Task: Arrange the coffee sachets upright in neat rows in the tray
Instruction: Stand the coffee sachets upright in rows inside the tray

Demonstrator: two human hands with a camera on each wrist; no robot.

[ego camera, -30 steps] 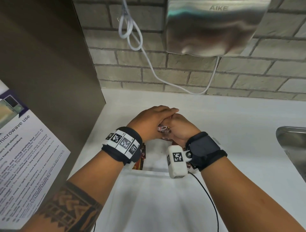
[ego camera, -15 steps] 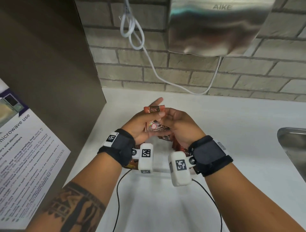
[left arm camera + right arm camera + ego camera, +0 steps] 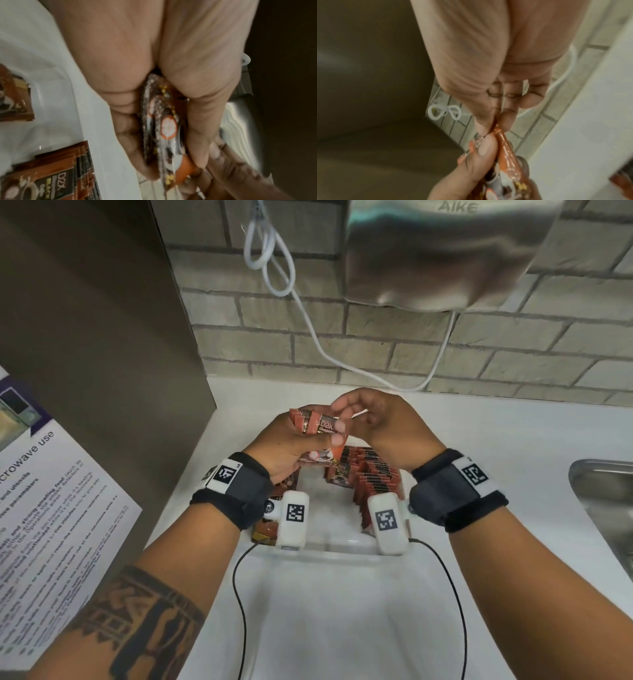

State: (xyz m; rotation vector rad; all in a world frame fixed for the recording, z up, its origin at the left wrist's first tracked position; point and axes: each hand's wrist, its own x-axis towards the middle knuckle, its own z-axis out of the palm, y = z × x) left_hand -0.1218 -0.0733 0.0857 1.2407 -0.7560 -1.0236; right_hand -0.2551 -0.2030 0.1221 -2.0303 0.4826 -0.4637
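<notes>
My left hand (image 3: 291, 440) grips a bundle of red-brown coffee sachets (image 3: 317, 424) above the clear tray (image 3: 346, 546). In the left wrist view the bundle of sachets (image 3: 163, 129) sits edge-on between the left thumb and fingers. My right hand (image 3: 373, 419) pinches the top edge of one sachet (image 3: 501, 136) of that bundle between thumb and forefinger. A row of upright sachets (image 3: 375, 474) stands along the tray's right side, and more sachets (image 3: 265, 530) lie at its left, partly hidden under my left wrist.
A dark panel (image 3: 96, 337) with a microwave notice (image 3: 44, 508) stands at the left. A brick wall with a steel hand dryer (image 3: 442, 251) and white cable (image 3: 308, 313) is behind. A steel sink (image 3: 606, 501) lies at the right. White counter surrounds the tray.
Both hands rose out of the tray with the bundle. The left hand turned to hold the bundle upright, and the right hand came over its top and now pinches one sachet.
</notes>
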